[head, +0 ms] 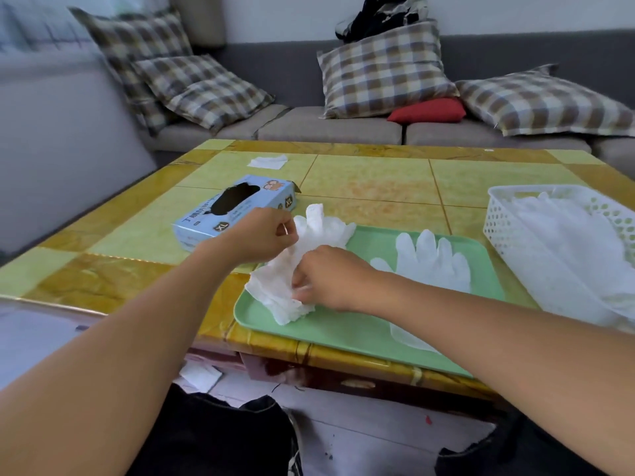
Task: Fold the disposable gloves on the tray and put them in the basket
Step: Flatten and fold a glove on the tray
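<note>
Left grip (264, 235): fingers curled, pinching the finger end of the crumpled glove (275, 286).
Right grip (330, 280): fingers curled, pinching the same glove near its cuff end.
Crumpled glove: stretched between both grips, over the tray's left corner, its fingers hanging past the far rim.
Tray (343, 334): green, under both grips, near rim close to the surface's front edge.
Flat glove (429, 259): just right of the right grip, spread on the tray, fingers pointing away.
Basket (498, 228): white, holed wall, further right, beside the tray's right rim, gloves inside.
Box (233, 207): blue, just beyond the left grip.
Surface (378, 180): bare tiles beyond both grips.
</note>
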A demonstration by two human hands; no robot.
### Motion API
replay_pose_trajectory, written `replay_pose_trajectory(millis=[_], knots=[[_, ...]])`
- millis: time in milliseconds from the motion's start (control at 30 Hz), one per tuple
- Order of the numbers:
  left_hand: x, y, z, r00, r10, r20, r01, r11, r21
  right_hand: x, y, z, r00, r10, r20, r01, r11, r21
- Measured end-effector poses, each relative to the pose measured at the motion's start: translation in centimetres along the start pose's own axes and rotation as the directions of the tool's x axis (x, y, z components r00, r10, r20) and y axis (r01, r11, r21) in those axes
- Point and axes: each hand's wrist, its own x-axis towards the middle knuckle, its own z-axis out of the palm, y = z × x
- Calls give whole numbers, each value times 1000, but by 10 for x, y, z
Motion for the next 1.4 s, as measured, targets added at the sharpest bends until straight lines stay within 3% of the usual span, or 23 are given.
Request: replay_pose_trajectory(millis=[300,400,467,533,600,633,733,867,967,1033,1133,1267,1400], knots=[[1,1,-8,1000,20,11,-19,997,-71,-15,20,-10,991,-102,-80,120,957,262],[-1,2,-12,1000,-19,11,20,989,-147,-19,32,-25,991,-37,-127,92,884,459],[-2,3,-15,997,-77,2,74,957,-280,-21,39,-34,979,112,-169,43,700,713],[-4,7,-20,992,-112,60,127,845,-520,-21,48,-45,961,261,-93,1,331,944],[-6,12,-25,985,14,172,117,681,-723,-24,55,-60,959,282,10,-6,-17,1000],[-6,17,-27,973,119,199,83,624,-777,-27,57,-68,959,281,42,-7,-122,992],[-6,49,-34,937,297,183,-20,569,-822,-37,58,-83,951,295,90,-21,-230,973],[6,101,-34,987,134,90,30,398,-917,-52,71,-95,944,302,134,-30,-325,945],[15,122,-30,1000,-8,20,22,348,-937,-68,81,-104,954,267,137,-60,-279,958],[19,135,-27,1000,-6,-19,-16,365,-931,-83,84,-110,961,264,76,-32,-165,986],[19,150,-24,998,-7,-69,-62,366,-929,-98,90,-114,911,405,-71,70,16,997],[23,161,-21,997,10,-82,-80,361,-929,-114,101,-116,835,527,-156,93,145,985],[23,168,-26,994,97,-47,-80,369,-926,-126,106,-122,819,542,-189,87,207,974]])
